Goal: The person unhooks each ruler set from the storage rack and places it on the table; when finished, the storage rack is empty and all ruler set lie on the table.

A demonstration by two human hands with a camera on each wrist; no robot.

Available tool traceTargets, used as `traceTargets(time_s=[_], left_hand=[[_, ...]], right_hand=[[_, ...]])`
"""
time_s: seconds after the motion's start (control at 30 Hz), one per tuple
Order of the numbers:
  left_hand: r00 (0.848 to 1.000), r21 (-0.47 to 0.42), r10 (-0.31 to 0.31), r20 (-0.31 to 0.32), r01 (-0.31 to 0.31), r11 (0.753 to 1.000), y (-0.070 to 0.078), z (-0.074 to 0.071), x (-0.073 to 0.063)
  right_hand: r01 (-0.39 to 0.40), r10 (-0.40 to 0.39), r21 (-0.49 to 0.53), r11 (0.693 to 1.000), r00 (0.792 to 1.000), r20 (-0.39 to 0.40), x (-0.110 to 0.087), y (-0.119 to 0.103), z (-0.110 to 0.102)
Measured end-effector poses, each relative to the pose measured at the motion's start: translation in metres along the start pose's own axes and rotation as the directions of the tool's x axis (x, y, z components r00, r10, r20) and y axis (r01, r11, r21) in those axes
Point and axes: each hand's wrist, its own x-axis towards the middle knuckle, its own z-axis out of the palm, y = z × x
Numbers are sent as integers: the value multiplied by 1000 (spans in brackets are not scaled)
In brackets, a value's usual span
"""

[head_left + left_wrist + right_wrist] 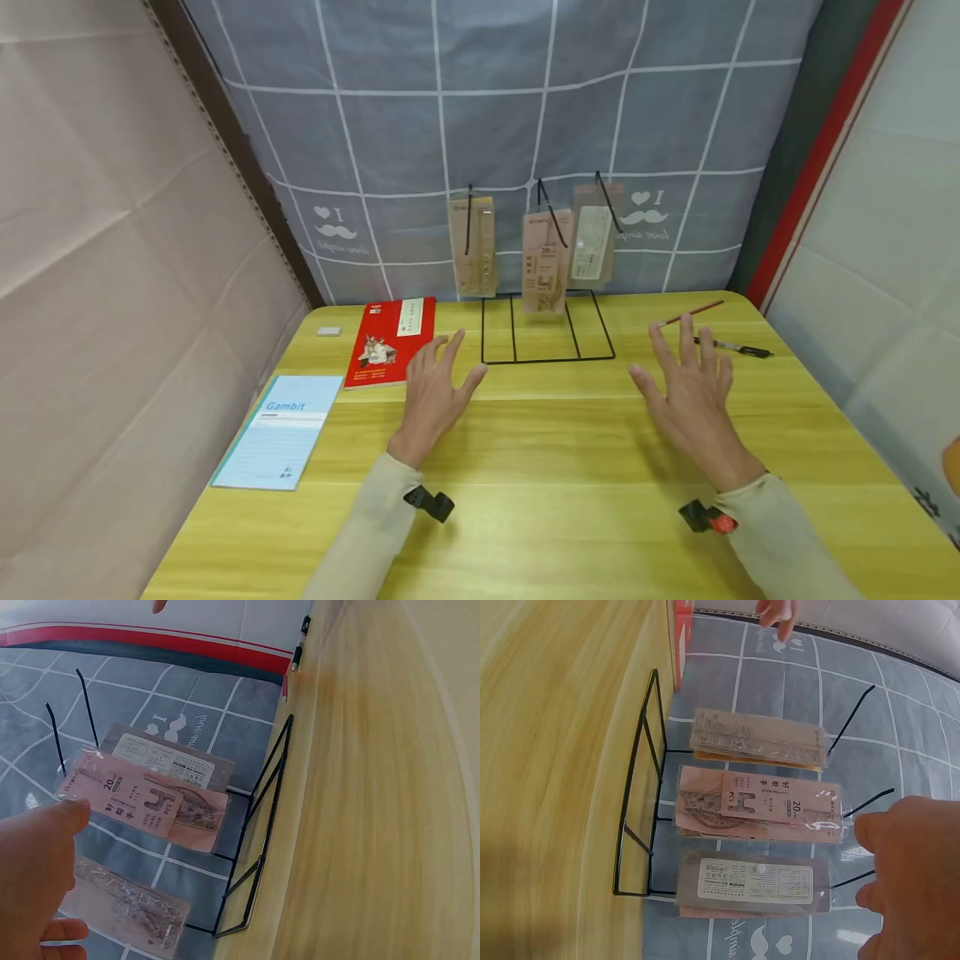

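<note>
Past left hand point(433, 397) and right hand point(693, 408), far apart with fingers spread: black rack point(547, 361) with packets point(547, 260) hung up, "20" on the middle one, near back edge of table point(547, 454). Wide room between hands. Left of left hand: blue notebook point(281, 433) saying "Gambit".

L hand point(433, 398), R hand point(693, 407) nr blk rack point(547, 361)

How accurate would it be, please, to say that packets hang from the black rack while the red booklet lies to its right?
Not quite: the red booklet lies to the left of the black rack, as the head view shows; packets do hang from it.
</note>
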Motion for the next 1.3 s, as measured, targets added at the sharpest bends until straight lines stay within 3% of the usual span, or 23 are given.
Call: traceTargets(time_s=[0.27,0.5,0.73,0.97,1.3], left_hand=[[991,-50,-93,98,99,994,-10,27,23],[966,-53,-167,196,180,982,-20,53,44],[954,-30,-206,219,218,976,-29,77,63],[946,-20,-213,245,225,974,-34,95,64],[955,40,-191,225,187,982,-44,106,59]], right_hand=[[9,-9,24,1000,1000,-6,0,-1,-1],[4,-5,36,999,1000,1,0,0,1],[-6,6,40,999,1000,7,-1,2,1],[6,-5,45,999,1000,-22,2,4,4],[10,-10,76,997,1000,-5,21,2,8]])
